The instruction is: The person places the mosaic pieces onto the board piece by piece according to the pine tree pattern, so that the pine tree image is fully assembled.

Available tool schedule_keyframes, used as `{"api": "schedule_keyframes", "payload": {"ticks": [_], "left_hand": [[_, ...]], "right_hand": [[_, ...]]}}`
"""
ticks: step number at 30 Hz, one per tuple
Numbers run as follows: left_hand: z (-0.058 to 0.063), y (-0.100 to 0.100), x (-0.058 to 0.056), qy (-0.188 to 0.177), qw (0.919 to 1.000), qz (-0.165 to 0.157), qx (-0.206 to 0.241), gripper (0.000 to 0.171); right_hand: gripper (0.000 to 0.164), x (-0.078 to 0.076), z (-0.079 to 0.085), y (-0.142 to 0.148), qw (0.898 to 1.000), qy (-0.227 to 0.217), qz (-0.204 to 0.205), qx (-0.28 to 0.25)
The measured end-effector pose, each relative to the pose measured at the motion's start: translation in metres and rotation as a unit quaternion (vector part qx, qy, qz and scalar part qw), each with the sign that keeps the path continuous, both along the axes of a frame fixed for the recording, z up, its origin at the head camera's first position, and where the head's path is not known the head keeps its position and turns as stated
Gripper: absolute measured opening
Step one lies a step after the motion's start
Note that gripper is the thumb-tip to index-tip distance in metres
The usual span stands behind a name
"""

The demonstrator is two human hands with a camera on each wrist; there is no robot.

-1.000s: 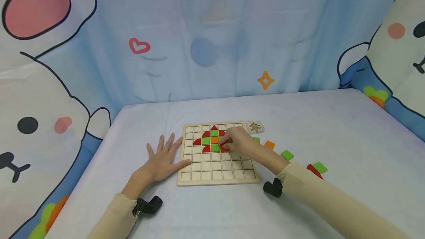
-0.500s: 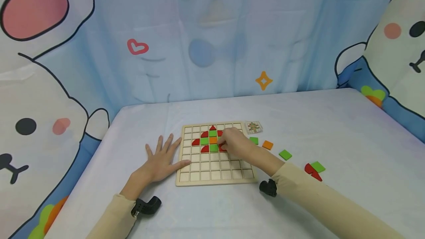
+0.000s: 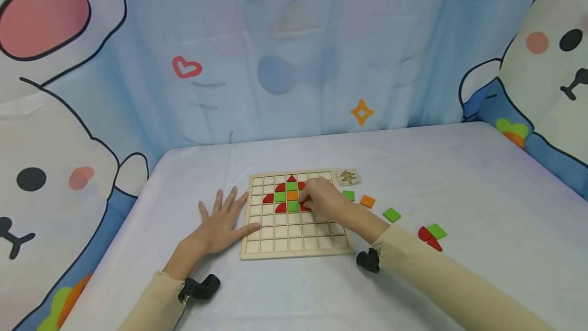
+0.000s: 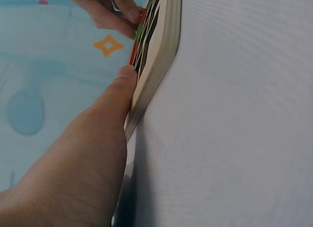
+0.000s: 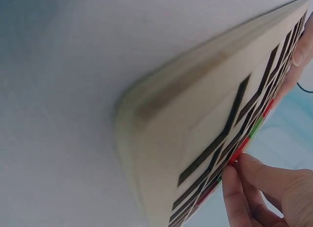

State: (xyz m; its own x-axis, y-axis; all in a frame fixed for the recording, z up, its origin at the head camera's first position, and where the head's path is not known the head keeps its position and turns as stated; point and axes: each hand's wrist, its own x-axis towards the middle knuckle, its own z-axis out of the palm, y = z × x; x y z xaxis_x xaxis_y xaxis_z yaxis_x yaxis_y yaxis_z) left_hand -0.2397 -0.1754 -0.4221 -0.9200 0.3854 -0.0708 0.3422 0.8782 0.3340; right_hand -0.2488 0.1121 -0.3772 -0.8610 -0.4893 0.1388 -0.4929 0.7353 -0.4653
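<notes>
A wooden grid board [image 3: 296, 256] lies on the table, bearing a pattern of flat tiles. An orange square [image 3: 292, 195] sits at its centre, with green squares [image 3: 292, 206] around it, red curved tiles [image 3: 280, 208] outside those and a red triangle [image 3: 291, 179] on top. My left hand [image 3: 220, 229] rests spread at the board's left edge, its thumb over the rim. Over the right side of the pattern, my right hand [image 3: 323, 199] has thumb and forefinger together, pinching a red tile [image 5: 239, 151] at the grid. The hand hides part of that side in the head view.
A small pattern card [image 3: 348, 176] lies by the board's far right corner. Loose tiles trail off to the right: a green square [image 3: 348, 195], an orange square [image 3: 367, 202], another green one [image 3: 392, 214], and red pieces [image 3: 429, 239] beside my right sleeve. A printed curtain [image 3: 294, 65] hangs behind.
The head view has shifted slightly. My right forearm has drawn back a little, showing more of the red loose pieces; its fingertips stay at the same part of the pattern. My left hand stays put.
</notes>
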Motion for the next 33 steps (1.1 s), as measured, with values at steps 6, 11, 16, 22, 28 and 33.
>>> {"api": "schedule_keyframes", "payload": {"ticks": [6, 11, 16, 22, 28, 33], "left_hand": [[0.002, 0.000, 0.003, -0.005, 1.0000, -0.004, 0.004, 0.096], [0.003, 0.001, 0.003, -0.004, 1.0000, -0.006, 0.005, 0.096], [0.003, 0.001, 0.003, -0.001, 1.0000, -0.005, 0.005, 0.096], [0.000, -0.001, 0.003, -0.002, 1.0000, -0.006, 0.007, 0.097], [0.000, -0.001, 0.001, 0.000, 1.0000, -0.005, 0.008, 0.096], [-0.001, 0.000, 0.001, -0.002, 1.0000, -0.004, 0.004, 0.096]], "right_hand": [[0.015, 0.004, -0.003, 0.008, 1.000, -0.007, 0.006, -0.024], [0.024, 0.009, -0.003, 0.025, 0.997, -0.030, 0.057, -0.053], [0.025, 0.019, 0.005, 0.044, 0.991, -0.063, 0.102, -0.064], [0.015, 0.039, 0.020, 0.080, 0.995, -0.042, 0.085, -0.025], [0.015, 0.059, 0.026, 0.124, 0.998, -0.048, 0.028, 0.017], [0.019, 0.071, 0.019, 0.163, 0.998, -0.064, -0.012, 0.026]]}}
